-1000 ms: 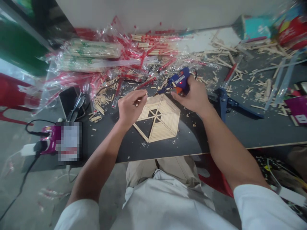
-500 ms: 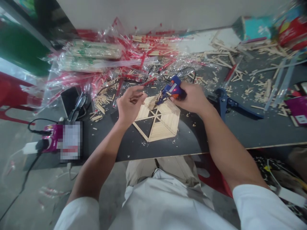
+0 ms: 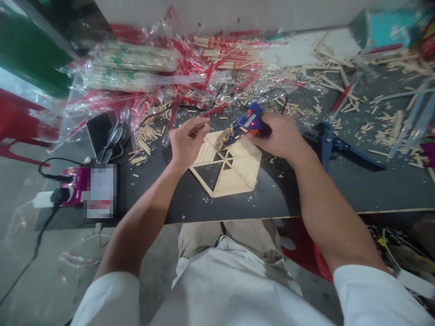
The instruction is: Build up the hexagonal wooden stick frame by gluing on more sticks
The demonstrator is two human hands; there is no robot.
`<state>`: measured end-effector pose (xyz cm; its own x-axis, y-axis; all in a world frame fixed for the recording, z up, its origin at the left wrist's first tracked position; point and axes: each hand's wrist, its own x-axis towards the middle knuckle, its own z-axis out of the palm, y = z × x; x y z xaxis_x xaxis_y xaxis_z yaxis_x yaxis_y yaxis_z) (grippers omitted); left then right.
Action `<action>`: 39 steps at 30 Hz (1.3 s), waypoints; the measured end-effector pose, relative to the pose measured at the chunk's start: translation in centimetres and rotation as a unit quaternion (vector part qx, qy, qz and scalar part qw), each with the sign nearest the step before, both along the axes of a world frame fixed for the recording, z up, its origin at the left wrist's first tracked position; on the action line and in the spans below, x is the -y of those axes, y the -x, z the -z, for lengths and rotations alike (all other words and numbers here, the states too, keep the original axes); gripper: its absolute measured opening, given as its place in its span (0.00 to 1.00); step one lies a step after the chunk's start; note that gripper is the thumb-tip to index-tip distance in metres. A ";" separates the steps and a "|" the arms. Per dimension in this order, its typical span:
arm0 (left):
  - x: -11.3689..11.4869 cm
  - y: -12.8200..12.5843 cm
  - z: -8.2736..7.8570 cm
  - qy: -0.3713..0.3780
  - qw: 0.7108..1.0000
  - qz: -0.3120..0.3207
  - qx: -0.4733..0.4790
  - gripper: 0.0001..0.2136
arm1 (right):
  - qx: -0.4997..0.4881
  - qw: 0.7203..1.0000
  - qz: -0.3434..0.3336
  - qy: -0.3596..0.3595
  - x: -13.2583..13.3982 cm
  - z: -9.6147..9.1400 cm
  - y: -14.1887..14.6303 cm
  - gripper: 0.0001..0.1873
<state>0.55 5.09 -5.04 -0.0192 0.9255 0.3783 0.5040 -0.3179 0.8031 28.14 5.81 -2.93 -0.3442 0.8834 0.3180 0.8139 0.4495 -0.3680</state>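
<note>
A hexagonal panel of thin wooden sticks [image 3: 238, 179] lies on the dark table, split by spokes into triangles; one triangle at the lower left is just a bare frame. My right hand [image 3: 280, 136] grips a blue and orange glue gun [image 3: 249, 121], its nozzle pointing down and left over the panel's far part. A small red light glows on the gun's side. At the panel's far left edge is my left hand [image 3: 188, 140], thumb and fingertips drawn together in a pinch. Whatever sits between those fingertips is too small or hidden to make out.
Clear bags of sticks [image 3: 136, 61] and red-printed wrappers crowd the table's back. Blue-handled cutters [image 3: 328, 142] lie to the right near scattered stick offcuts [image 3: 390, 122]. Eyeglasses [image 3: 113, 140], a phone [image 3: 98, 133] and a purple power adapter [image 3: 73, 185] are at the left.
The view has shifted slightly, so the table's contents sit a little differently in the picture. Both hands stay at the panel in nearly the same pose, the right still holding the glue gun.
</note>
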 end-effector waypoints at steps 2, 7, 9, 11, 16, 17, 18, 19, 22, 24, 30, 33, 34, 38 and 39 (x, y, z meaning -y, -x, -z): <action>0.1 -0.1 -0.3 0.000 1.000 -0.008 -0.006 0.09 | 0.002 1.000 -0.003 0.008 0.0 0.0 0.0 0.13; 0.3 -0.3 -0.7 0.007 1.000 -0.023 0.010 0.09 | 0.003 1.000 -0.009 0.023 -0.1 0.2 0.1 0.14; 0.2 -0.3 -0.6 0.013 1.000 -0.027 0.006 0.09 | 0.005 1.000 -0.009 0.026 -0.2 0.2 0.0 0.14; 0.2 -0.2 -0.4 0.011 1.000 -0.026 -0.001 0.09 | 0.011 1.000 -0.012 0.022 -0.3 0.3 0.0 0.15; 0.1 -0.2 -0.3 0.013 1.000 -0.023 -0.003 0.09 | 0.018 1.000 -0.017 0.016 -0.6 0.6 -0.2 0.13; 0.1 -0.2 -0.3 0.015 1.000 -0.023 -0.001 0.09 | 0.018 0.999 -0.019 0.018 -0.6 0.6 -0.2 0.12; 0.1 -0.3 -0.3 0.016 1.000 -0.024 0.000 0.09 | 0.018 0.999 -0.019 0.021 -0.6 0.6 -0.2 0.11; 0.1 -0.3 -0.3 0.016 1.000 -0.023 -0.001 0.09 | 0.017 0.999 -0.019 0.025 -0.6 0.7 -0.2 0.10; 0.1 -0.3 -0.4 0.014 1.000 -0.024 -0.003 0.09 | 0.016 0.999 -0.018 0.033 -0.5 0.6 -0.1 0.08; 0.1 -0.3 -0.4 0.014 1.000 -0.025 0.006 0.08 | 0.018 0.999 -0.019 0.035 -0.5 0.5 -0.1 0.07; 0.1 -0.3 -0.3 0.015 1.000 -0.024 -0.004 0.08 | 0.025 0.999 -0.015 0.021 -0.4 0.5 -0.1 0.06; 0.1 -0.2 -0.1 0.006 1.000 -0.021 -0.016 0.09 | 0.026 0.999 -0.018 0.016 -0.4 0.5 -0.2 0.05; 0.0 -0.2 -0.1 0.001 1.000 -0.023 -0.021 0.09 | 0.026 0.999 -0.019 0.017 -0.4 0.5 -0.2 0.05; 0.0 -0.1 0.0 -0.008 0.999 -0.029 -0.036 0.08 | 0.022 0.999 -0.016 0.021 -0.4 0.4 -0.2 0.07; 0.0 -0.1 0.0 -0.008 0.999 -0.029 -0.036 0.08 | 0.020 0.999 -0.018 0.022 -0.4 0.4 -0.2 0.08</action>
<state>0.66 5.11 -5.05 -0.0448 0.9177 0.3947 0.5787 -0.2982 0.7590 28.32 6.19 -3.33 -0.3873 0.8832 0.2646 0.8122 0.4627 -0.3553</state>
